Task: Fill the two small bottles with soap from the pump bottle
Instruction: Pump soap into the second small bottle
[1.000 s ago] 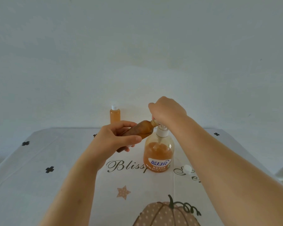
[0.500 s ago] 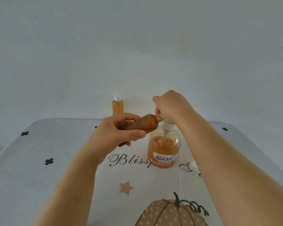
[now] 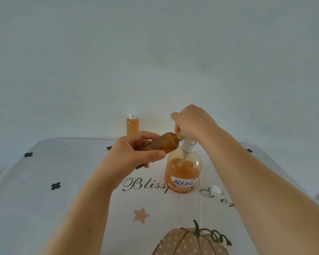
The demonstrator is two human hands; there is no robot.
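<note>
My left hand (image 3: 131, 153) grips a small amber bottle (image 3: 164, 143), uncapped and tilted nearly flat, its neck pointing right at the pump spout. My right hand (image 3: 191, 122) is curled over the white pump head of the clear pump bottle (image 3: 182, 173), which holds orange soap to about half height. The pump head itself is hidden under the fingers. A second small bottle (image 3: 132, 125), filled with orange soap and closed with a white cap, stands upright at the table's far edge.
A loose white cap (image 3: 215, 190) lies on the tablecloth right of the pump bottle. The table (image 3: 44, 181) has a white cloth with black clovers, script lettering, a star and a pumpkin print. A plain wall stands behind.
The view has shifted slightly. Both hands stay at the pump, the small bottle's neck still held at the spout. The right hand sits a little lower on the pump head.
</note>
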